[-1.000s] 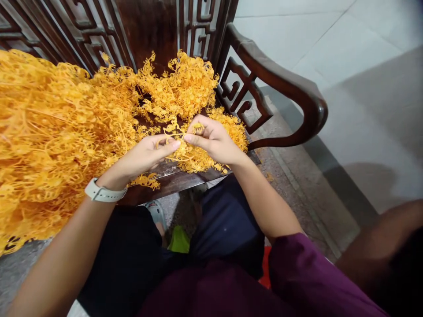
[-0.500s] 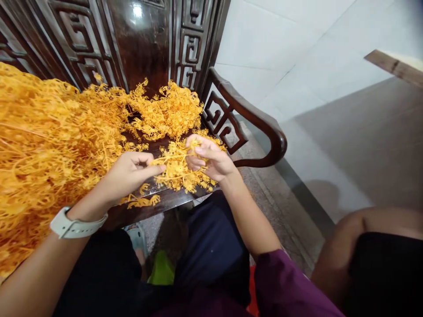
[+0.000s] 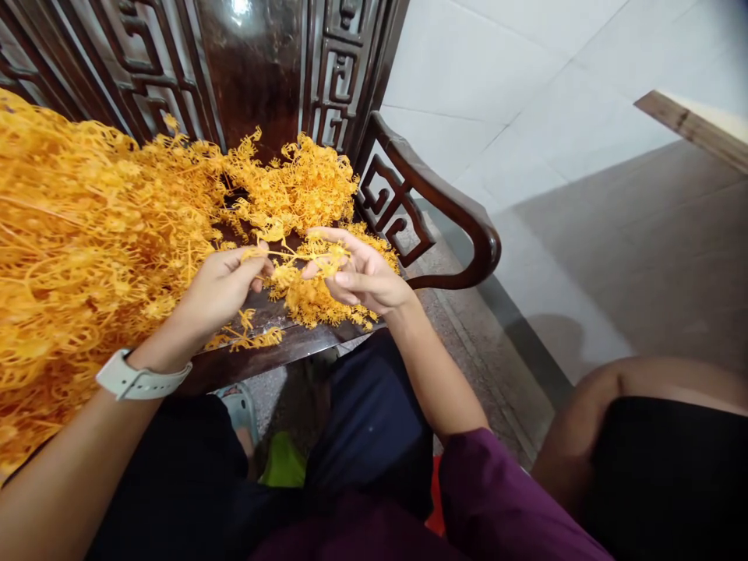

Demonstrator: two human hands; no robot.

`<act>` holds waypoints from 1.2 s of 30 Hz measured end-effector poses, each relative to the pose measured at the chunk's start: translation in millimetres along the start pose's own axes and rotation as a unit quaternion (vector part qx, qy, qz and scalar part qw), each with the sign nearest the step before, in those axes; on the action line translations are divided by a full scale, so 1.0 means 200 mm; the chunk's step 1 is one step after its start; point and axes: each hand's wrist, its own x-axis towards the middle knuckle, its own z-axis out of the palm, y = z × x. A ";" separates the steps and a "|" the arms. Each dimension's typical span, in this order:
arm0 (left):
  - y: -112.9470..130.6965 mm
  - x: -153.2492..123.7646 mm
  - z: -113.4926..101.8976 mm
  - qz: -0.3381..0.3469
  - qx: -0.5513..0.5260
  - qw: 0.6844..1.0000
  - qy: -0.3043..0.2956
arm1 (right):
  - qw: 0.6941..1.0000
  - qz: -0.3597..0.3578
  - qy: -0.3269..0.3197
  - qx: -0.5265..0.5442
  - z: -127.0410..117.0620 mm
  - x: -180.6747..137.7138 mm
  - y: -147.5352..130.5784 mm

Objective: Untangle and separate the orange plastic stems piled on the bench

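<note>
A thin yellow plastic sprig (image 3: 292,255) stretches between my two hands above the seat of a dark carved wooden bench (image 3: 274,354). My left hand (image 3: 219,287), with a white watch on its wrist, pinches the sprig's left end. My right hand (image 3: 359,274) grips its bushy right end, fingers partly curled round it. A big heap of the same yellow sprigs (image 3: 82,249) covers the bench to the left. A smaller pile (image 3: 315,300) lies under my right hand.
The bench's curved armrest (image 3: 449,214) rises just right of my hands. Grey tiled floor (image 3: 526,101) spreads beyond it. Another person's bare knee and dark shorts (image 3: 643,436) sit at the lower right. A wooden board edge (image 3: 695,125) shows at the upper right.
My left hand has moved up and taken hold of the sprig's left end. My right hand has lifted slightly, and the sprig now spans both hands.
</note>
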 end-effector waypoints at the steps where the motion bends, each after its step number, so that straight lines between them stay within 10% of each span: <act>1: -0.02 0.00 0.00 0.025 0.045 0.999 -0.011 | 1.000 -0.002 0.022 0.005 0.00 0.01 0.00; 11: -0.08 -0.03 0.04 0.219 0.288 0.932 -0.028 | 0.969 0.018 0.246 0.012 -0.02 0.07 0.00; 21: -0.09 -0.09 0.11 0.121 0.187 0.957 -0.188 | 0.936 -0.052 0.343 -0.066 -0.11 0.08 0.05; 36: -0.07 -0.11 0.29 0.125 0.118 0.974 -0.147 | 0.906 -0.031 0.420 -0.034 -0.12 0.14 0.04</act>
